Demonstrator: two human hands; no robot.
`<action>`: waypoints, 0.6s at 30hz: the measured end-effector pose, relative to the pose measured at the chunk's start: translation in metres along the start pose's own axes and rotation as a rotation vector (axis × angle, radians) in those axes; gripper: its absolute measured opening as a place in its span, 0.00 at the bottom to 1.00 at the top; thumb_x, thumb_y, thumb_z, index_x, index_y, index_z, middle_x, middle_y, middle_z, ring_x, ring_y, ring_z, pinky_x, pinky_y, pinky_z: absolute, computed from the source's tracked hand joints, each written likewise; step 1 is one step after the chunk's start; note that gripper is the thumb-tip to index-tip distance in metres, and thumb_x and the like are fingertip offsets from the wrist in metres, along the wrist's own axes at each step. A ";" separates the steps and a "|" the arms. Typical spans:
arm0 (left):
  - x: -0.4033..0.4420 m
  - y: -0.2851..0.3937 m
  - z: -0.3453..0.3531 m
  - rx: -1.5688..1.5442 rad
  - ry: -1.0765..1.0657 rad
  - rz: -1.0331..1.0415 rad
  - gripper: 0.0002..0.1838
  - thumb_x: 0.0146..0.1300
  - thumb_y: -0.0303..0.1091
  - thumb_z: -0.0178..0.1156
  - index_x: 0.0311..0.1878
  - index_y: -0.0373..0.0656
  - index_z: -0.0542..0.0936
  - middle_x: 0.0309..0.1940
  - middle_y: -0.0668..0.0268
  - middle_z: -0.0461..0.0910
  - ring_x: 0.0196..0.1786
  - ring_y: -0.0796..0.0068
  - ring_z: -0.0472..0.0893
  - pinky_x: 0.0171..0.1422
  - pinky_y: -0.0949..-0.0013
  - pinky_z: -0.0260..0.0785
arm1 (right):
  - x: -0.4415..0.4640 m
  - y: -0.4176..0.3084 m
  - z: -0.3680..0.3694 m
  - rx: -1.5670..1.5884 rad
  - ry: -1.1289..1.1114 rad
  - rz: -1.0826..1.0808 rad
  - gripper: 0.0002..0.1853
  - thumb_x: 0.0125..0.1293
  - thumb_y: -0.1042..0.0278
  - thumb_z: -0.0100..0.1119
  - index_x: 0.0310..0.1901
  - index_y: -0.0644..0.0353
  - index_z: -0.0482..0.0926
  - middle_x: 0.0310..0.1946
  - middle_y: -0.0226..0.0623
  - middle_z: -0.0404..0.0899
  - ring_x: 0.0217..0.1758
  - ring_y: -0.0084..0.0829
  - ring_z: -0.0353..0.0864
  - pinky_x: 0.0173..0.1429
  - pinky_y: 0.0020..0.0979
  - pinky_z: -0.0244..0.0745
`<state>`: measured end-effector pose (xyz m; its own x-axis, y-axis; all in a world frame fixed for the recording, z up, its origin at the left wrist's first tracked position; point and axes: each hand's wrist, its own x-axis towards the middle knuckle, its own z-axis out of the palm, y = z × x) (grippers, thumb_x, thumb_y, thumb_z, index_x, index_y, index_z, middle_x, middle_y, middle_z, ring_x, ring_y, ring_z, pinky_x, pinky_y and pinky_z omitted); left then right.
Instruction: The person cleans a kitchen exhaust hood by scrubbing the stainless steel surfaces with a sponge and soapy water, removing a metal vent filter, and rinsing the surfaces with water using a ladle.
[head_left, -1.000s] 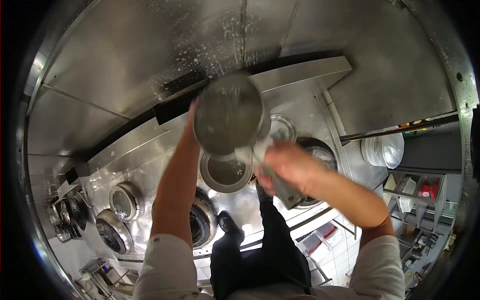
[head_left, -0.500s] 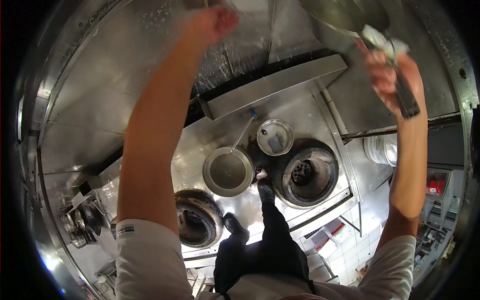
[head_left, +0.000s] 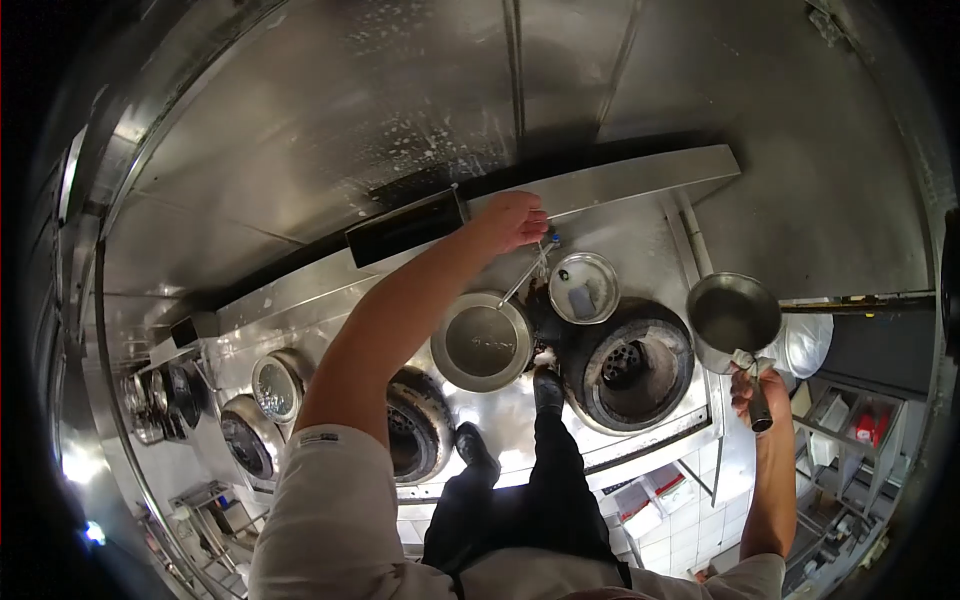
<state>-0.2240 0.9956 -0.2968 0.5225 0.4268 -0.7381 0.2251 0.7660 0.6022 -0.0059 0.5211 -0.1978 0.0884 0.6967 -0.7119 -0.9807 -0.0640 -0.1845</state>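
My right hand (head_left: 758, 388) is closed round the dark handle of a deep metal saucepan (head_left: 735, 318), held out at the right. A pale cloth or wrap (head_left: 752, 362) sits where the handle meets the pan. At the back of the range, my left hand (head_left: 517, 220) is curled shut above a thin water spout (head_left: 523, 280) with a blue fitting. Thin pale strands or water show under its fingers; what they hold is hidden. Beneath are a round metal basin (head_left: 482, 341) and a smaller metal bowl (head_left: 583, 288) holding a grey block and whitish liquid.
My black shoes (head_left: 476, 449) stand on the steel range top between wok burners, one a large round burner (head_left: 632, 366) at the right. A metal ledge (head_left: 650, 180) runs along the wet steel wall (head_left: 420, 110). Shelving (head_left: 850, 430) with red items stands at lower right.
My left hand has come down from the wall to the spout. My right hand has lowered the saucepan from the upper right. The view has shifted, showing more burners at left.
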 end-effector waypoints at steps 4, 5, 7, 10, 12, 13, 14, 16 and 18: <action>0.021 0.013 0.010 -0.093 -0.110 0.065 0.13 0.65 0.34 0.55 0.48 0.37 0.73 0.43 0.53 0.76 0.44 0.56 0.79 0.52 0.50 0.75 | 0.028 0.013 0.095 -0.188 -0.008 0.057 0.25 0.53 0.57 0.59 0.52 0.61 0.73 0.28 0.34 0.76 0.23 0.31 0.74 0.26 0.32 0.67; 0.030 0.022 0.011 -0.137 -0.160 0.084 0.13 0.65 0.33 0.55 0.48 0.37 0.73 0.43 0.52 0.76 0.43 0.56 0.79 0.51 0.49 0.75 | 0.036 0.016 0.119 -0.261 -0.045 0.035 0.23 0.55 0.55 0.60 0.49 0.60 0.73 0.27 0.33 0.76 0.22 0.29 0.73 0.24 0.31 0.66; 0.008 0.070 0.029 -0.136 -0.068 0.155 0.12 0.66 0.33 0.54 0.48 0.37 0.73 0.42 0.49 0.77 0.45 0.53 0.79 0.51 0.46 0.75 | 0.043 0.023 0.196 -0.505 -0.091 -0.053 0.20 0.59 0.52 0.61 0.44 0.60 0.74 0.27 0.32 0.75 0.21 0.28 0.75 0.23 0.32 0.70; -0.013 0.148 0.025 -0.355 -0.049 0.387 0.13 0.68 0.36 0.52 0.46 0.35 0.75 0.42 0.46 0.78 0.47 0.46 0.79 0.55 0.43 0.73 | 0.051 0.022 0.273 -0.590 -0.325 -0.057 0.22 0.61 0.52 0.58 0.51 0.58 0.71 0.30 0.32 0.75 0.22 0.27 0.75 0.22 0.33 0.71; -0.030 0.192 0.004 -0.595 0.007 0.471 0.16 0.69 0.39 0.51 0.48 0.34 0.75 0.44 0.47 0.78 0.51 0.44 0.77 0.60 0.41 0.69 | 0.052 0.018 0.314 -0.650 -0.400 -0.099 0.24 0.61 0.53 0.57 0.55 0.57 0.70 0.31 0.32 0.75 0.23 0.27 0.75 0.24 0.31 0.70; -0.021 0.213 -0.017 -0.673 0.025 0.481 0.19 0.69 0.41 0.50 0.51 0.34 0.74 0.46 0.48 0.78 0.53 0.43 0.76 0.62 0.40 0.67 | 0.055 0.015 0.333 -0.658 -0.520 -0.088 0.24 0.62 0.54 0.56 0.56 0.59 0.69 0.30 0.32 0.75 0.23 0.25 0.74 0.24 0.30 0.69; -0.024 0.227 -0.037 -0.666 0.026 0.498 0.20 0.68 0.42 0.51 0.52 0.34 0.74 0.47 0.48 0.78 0.54 0.44 0.76 0.62 0.42 0.67 | 0.056 0.013 0.349 -0.614 -0.567 -0.056 0.25 0.63 0.56 0.54 0.56 0.64 0.68 0.30 0.32 0.74 0.23 0.26 0.73 0.24 0.29 0.70; -0.043 0.235 -0.077 -0.546 0.050 0.533 0.23 0.66 0.44 0.53 0.53 0.33 0.73 0.48 0.49 0.77 0.54 0.46 0.76 0.63 0.45 0.67 | 0.055 0.011 0.369 -0.544 -0.701 0.004 0.27 0.64 0.56 0.52 0.57 0.70 0.65 0.33 0.35 0.74 0.24 0.26 0.74 0.24 0.26 0.70; -0.058 0.236 -0.118 -0.416 0.123 0.549 0.26 0.63 0.46 0.55 0.55 0.33 0.72 0.50 0.49 0.77 0.54 0.48 0.77 0.63 0.48 0.67 | 0.054 0.011 0.366 -0.470 -0.839 0.055 0.31 0.66 0.61 0.50 0.63 0.75 0.57 0.39 0.38 0.71 0.27 0.28 0.75 0.24 0.28 0.71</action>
<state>-0.2986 1.2081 -0.1479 0.3679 0.8373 -0.4045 -0.3915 0.5340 0.7493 -0.0757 0.8196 0.0096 -0.2882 0.9565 -0.0449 -0.7935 -0.2649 -0.5480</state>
